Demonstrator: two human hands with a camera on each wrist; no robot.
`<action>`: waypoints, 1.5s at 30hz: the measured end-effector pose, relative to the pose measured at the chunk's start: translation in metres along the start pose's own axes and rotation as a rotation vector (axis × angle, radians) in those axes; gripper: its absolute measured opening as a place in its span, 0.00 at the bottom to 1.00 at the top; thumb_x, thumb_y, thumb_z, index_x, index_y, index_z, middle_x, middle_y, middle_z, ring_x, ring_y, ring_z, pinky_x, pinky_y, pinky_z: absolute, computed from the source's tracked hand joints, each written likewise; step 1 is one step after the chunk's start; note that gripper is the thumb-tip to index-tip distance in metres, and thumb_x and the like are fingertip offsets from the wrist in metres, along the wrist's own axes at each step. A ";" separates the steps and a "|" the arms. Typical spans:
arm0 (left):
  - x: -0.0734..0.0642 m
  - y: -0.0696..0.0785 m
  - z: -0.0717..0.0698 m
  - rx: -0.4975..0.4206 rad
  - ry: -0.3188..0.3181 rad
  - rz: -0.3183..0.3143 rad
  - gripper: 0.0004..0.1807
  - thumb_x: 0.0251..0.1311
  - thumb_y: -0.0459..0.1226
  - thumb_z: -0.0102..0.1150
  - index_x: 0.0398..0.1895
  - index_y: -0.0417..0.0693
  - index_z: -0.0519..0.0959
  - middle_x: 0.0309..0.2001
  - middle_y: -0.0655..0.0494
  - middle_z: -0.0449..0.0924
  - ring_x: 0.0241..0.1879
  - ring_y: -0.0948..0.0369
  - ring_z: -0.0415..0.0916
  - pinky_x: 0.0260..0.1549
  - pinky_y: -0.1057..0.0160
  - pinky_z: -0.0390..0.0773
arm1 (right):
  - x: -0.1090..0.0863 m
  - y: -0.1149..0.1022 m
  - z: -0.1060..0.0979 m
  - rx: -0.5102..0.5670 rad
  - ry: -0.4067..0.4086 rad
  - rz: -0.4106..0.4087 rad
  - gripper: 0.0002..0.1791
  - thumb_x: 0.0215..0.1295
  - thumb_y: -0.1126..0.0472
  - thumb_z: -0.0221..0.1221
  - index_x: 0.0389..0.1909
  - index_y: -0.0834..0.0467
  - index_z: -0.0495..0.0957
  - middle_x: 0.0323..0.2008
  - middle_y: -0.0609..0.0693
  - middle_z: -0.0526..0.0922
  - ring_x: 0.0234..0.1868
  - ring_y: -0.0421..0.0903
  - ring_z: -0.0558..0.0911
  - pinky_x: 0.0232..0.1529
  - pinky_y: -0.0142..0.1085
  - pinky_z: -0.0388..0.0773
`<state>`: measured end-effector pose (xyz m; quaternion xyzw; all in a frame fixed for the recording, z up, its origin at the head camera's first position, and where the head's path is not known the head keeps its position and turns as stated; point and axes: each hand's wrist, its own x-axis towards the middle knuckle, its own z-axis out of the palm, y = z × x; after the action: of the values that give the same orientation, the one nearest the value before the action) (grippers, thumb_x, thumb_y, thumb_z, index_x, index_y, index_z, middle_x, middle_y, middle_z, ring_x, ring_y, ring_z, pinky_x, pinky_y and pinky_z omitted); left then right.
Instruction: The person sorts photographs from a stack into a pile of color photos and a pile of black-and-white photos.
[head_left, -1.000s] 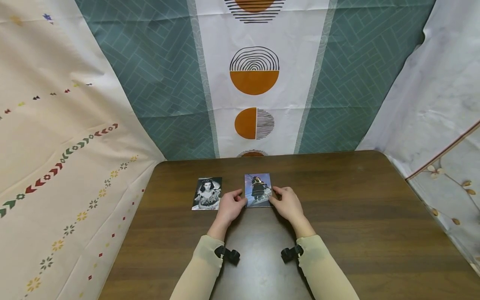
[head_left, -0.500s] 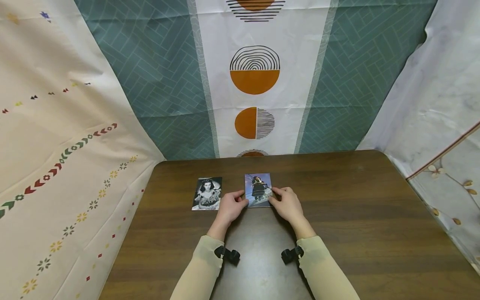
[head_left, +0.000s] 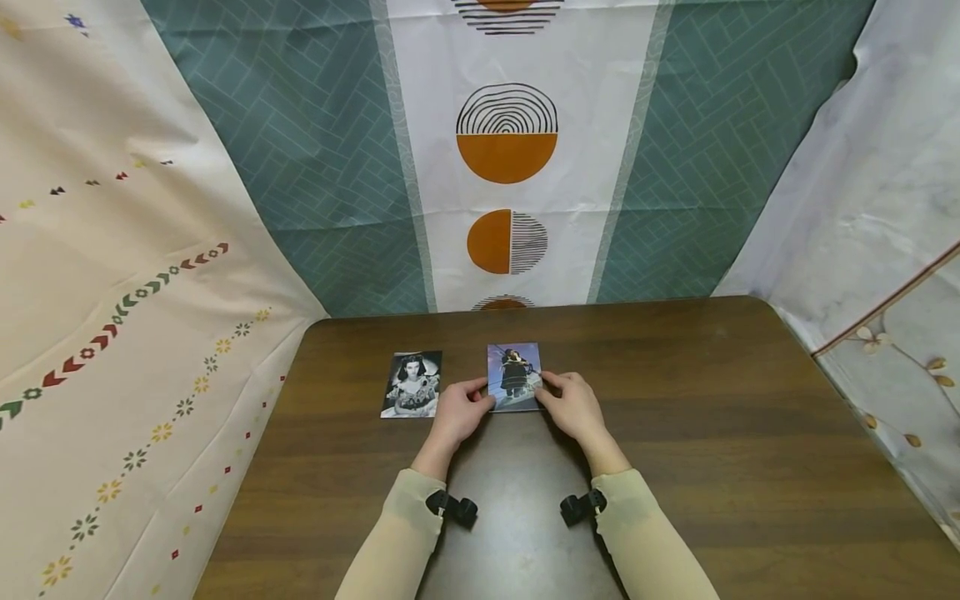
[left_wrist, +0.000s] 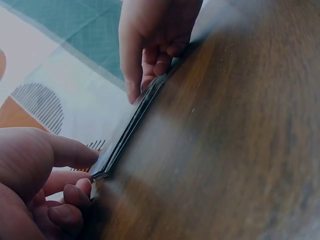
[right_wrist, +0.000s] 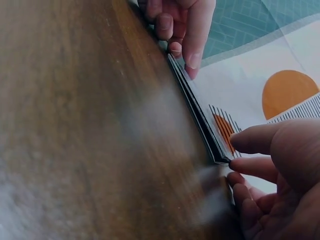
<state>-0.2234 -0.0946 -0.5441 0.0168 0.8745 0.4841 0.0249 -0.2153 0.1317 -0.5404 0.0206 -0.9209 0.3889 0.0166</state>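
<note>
A thin stack of picture cards (head_left: 514,375), the top one bluish-purple with a dark-clothed figure, lies between both hands at the middle of the table. My left hand (head_left: 459,410) pinches its left side near the front corner between thumb and fingers. On the opposite side, my right hand (head_left: 574,407) holds the right edge the same way. Seen edge-on in the left wrist view, the stack (left_wrist: 131,131) shows several thin layers close over the wood. The right wrist view shows the thumb above the stack's corner (right_wrist: 220,156) and curled fingers beside it.
Left of the left hand, a black-and-white portrait card (head_left: 412,385) lies flat on the brown wooden table (head_left: 712,433). Patterned cloths hang behind the table (head_left: 330,167) and along both sides. Each sleeve has a black wrist camera (head_left: 453,507) strapped on.
The head view has tilted slightly, so everything sits a little higher in it. Both hands and the cards keep their places on the table.
</note>
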 end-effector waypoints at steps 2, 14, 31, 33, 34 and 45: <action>0.000 0.000 0.000 -0.004 -0.001 -0.003 0.23 0.66 0.36 0.69 0.63 0.37 0.85 0.28 0.58 0.75 0.29 0.60 0.69 0.33 0.60 0.69 | 0.001 0.000 -0.001 0.017 -0.003 0.000 0.26 0.75 0.55 0.63 0.69 0.63 0.80 0.60 0.67 0.80 0.61 0.65 0.79 0.63 0.60 0.73; 0.000 0.003 -0.002 -0.055 0.000 0.013 0.24 0.67 0.35 0.69 0.66 0.39 0.84 0.31 0.59 0.77 0.31 0.62 0.70 0.38 0.59 0.72 | 0.003 -0.001 -0.005 0.088 0.010 -0.049 0.25 0.74 0.56 0.64 0.67 0.64 0.81 0.59 0.68 0.83 0.62 0.66 0.80 0.63 0.61 0.74; 0.000 0.004 0.001 -0.210 0.041 0.001 0.27 0.66 0.34 0.71 0.69 0.41 0.82 0.34 0.57 0.79 0.33 0.61 0.72 0.36 0.63 0.72 | 0.002 -0.006 -0.006 0.201 0.020 -0.014 0.26 0.71 0.60 0.67 0.68 0.62 0.81 0.42 0.51 0.86 0.42 0.50 0.82 0.47 0.44 0.75; -0.001 0.003 0.001 -0.215 0.041 0.003 0.27 0.67 0.34 0.71 0.69 0.41 0.82 0.34 0.57 0.79 0.33 0.61 0.72 0.36 0.62 0.73 | 0.002 -0.007 -0.007 0.207 0.023 -0.017 0.26 0.71 0.60 0.67 0.68 0.62 0.81 0.40 0.51 0.86 0.41 0.49 0.81 0.45 0.42 0.74; -0.001 0.003 0.001 -0.217 0.043 0.005 0.27 0.66 0.34 0.71 0.69 0.41 0.82 0.34 0.57 0.80 0.33 0.61 0.72 0.36 0.62 0.73 | 0.002 -0.007 -0.007 0.210 0.023 -0.016 0.26 0.71 0.60 0.67 0.68 0.62 0.81 0.40 0.51 0.86 0.41 0.49 0.81 0.45 0.42 0.74; -0.001 0.003 0.002 -0.240 0.040 0.005 0.28 0.66 0.34 0.72 0.69 0.41 0.81 0.32 0.58 0.80 0.31 0.63 0.72 0.32 0.65 0.72 | 0.002 -0.006 -0.010 0.204 0.017 -0.014 0.28 0.72 0.59 0.68 0.71 0.59 0.80 0.38 0.51 0.86 0.40 0.49 0.80 0.45 0.44 0.75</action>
<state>-0.2218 -0.0916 -0.5429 0.0062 0.8105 0.5857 0.0080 -0.2167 0.1350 -0.5293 0.0255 -0.8760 0.4809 0.0248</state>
